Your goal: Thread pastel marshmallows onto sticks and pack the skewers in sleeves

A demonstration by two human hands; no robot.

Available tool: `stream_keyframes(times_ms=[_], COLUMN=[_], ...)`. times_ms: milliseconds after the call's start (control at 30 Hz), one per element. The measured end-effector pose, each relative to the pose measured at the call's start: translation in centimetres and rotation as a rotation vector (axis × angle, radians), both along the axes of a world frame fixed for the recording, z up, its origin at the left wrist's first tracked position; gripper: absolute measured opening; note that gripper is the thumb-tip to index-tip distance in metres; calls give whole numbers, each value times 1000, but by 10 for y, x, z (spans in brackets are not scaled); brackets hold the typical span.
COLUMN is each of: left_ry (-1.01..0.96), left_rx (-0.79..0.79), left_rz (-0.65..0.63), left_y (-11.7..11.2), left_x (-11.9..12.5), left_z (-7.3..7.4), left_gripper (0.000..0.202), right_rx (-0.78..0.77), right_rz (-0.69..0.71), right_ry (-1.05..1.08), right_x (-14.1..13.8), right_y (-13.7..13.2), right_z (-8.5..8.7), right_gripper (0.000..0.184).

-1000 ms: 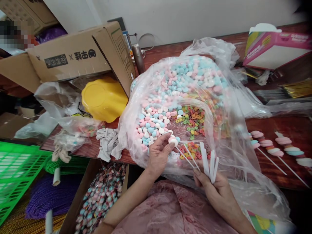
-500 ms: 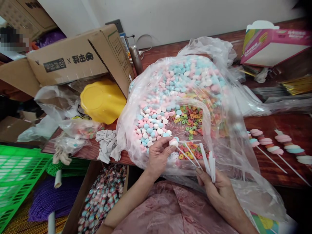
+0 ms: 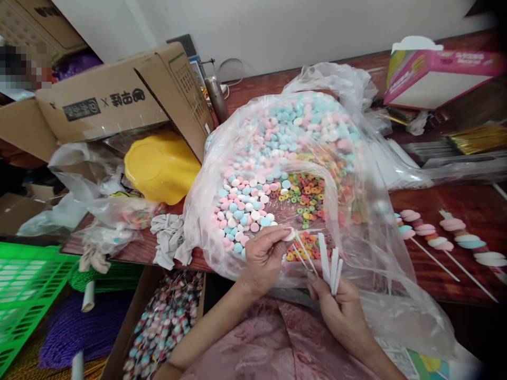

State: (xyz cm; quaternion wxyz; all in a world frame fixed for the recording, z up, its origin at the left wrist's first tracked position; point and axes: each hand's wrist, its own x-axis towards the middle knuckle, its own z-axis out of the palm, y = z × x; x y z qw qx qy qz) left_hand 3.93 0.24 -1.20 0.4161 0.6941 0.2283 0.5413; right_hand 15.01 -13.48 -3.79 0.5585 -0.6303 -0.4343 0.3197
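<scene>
My left hand pinches a small white marshmallow between thumb and fingertips, at the upper end of a thin white stick. My right hand is closed around a bunch of white sticks, with two thin ones slanting toward my left hand. Both hands are above the near edge of an opened clear plastic bag. Loose pink, white and blue marshmallows lie in it at left, beside colourful ring-shaped candies. More marshmallows show through the plastic behind.
Skewers of stacked marshmallows lie on the red-brown table at right. To the left are a yellow scalloped container, a cardboard box and a grey cloth. Below are a green basket and a box of finished-looking skewers.
My left hand has moved slightly right with the white marshmallow, closer to the sticks in my right hand. The whole view has shifted a little.
</scene>
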Motion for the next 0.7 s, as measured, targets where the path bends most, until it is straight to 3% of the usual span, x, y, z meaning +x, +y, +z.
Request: stream_keyframes(times_ms=[133, 200, 333, 467, 567, 633, 700], left_ry=[-92, -100, -2, 217, 390, 618, 970], left_rx=[-272, -332, -264, -145, -125, -47, 115], left_rz=[-33, -41, -93, -362, -377, -250, -110], left_y=[0, -1, -12, -13, 21, 57, 90], left_x=[5, 5, 8, 15, 25, 38, 55], left_z=[-2, -5, -5, 6, 17, 22, 22], left_gripper=[21, 19, 16, 21, 25, 25, 22], right_rx=[60, 63, 28, -25, -57, -72, -79], right_rz=[-89, -99, -123, -199, -315, -396, -425], right_ry=[79, 101, 112, 141, 199, 266, 331], right_x=[-2, -1, 2, 15, 34, 46, 55], right_y=[4, 5, 6, 13, 15, 13, 10], right_z=[-4, -4, -3, 2, 4, 2, -1], right_gripper=[19, 17, 20, 26, 32, 33, 34])
